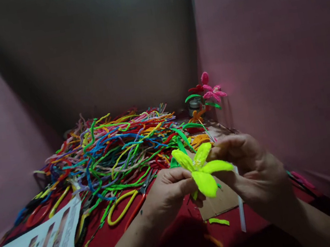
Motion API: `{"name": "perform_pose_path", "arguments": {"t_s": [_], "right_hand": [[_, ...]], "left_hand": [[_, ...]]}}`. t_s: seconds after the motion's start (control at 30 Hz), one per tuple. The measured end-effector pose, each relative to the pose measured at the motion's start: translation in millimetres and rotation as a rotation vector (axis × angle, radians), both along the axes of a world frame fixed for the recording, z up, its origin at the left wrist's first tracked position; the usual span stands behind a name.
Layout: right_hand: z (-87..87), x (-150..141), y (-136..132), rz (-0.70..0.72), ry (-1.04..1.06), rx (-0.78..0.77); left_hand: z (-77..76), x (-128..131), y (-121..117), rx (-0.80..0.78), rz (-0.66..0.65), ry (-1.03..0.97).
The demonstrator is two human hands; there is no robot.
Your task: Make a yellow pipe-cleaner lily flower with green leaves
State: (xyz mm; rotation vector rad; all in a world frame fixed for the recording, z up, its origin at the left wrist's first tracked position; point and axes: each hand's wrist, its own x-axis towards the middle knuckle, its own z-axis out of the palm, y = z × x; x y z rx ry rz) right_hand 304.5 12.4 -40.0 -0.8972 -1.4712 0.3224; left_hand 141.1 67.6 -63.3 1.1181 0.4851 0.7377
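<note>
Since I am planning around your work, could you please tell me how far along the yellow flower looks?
The pink flower at the back already looks made up. In hand is the yellow flower, its petals spread around a pale centre; the left hand holds it, the right hand is beside its petals. Leaves and a stem are probably left, as none clearly shows, though the left hand may hide a stem.

Red cloth (177,242) — pipe cleaners (118,147), scissors (133,199), cardboard (224,201) on it.
</note>
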Motion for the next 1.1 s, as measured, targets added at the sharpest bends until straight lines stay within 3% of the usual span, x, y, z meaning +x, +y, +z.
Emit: {"name": "perform_pose_path", "arguments": {"t_s": [0.13, 0.2, 0.53, 0.9, 1.1], "right_hand": [[-7.2, -2.2, 0.1, 0.343, 0.228, -0.375], [-9.9, -2.0, 0.3, 0.448, 0.264, -0.468], [-26.5, 1.3, 2.1, 0.583, 0.281, -0.364], [-28.2, 4.4, 5.6, 0.591, 0.198, -0.275], [-26.8, 3.7, 5.8, 0.661, 0.247, -0.323]], "left_hand": [[-1.9, -2.2, -2.5, 0.068, 0.009, 0.086], [-2.9, -3.1, -3.4, 0.110, -0.021, 0.095], [0.8, -4.5, -4.6, 0.181, -0.153, 0.150], [0.4, -3.8, -6.9, 0.139, -0.137, 0.168], [1.3, -2.9, -8.0, 0.148, -0.112, 0.152]]}}
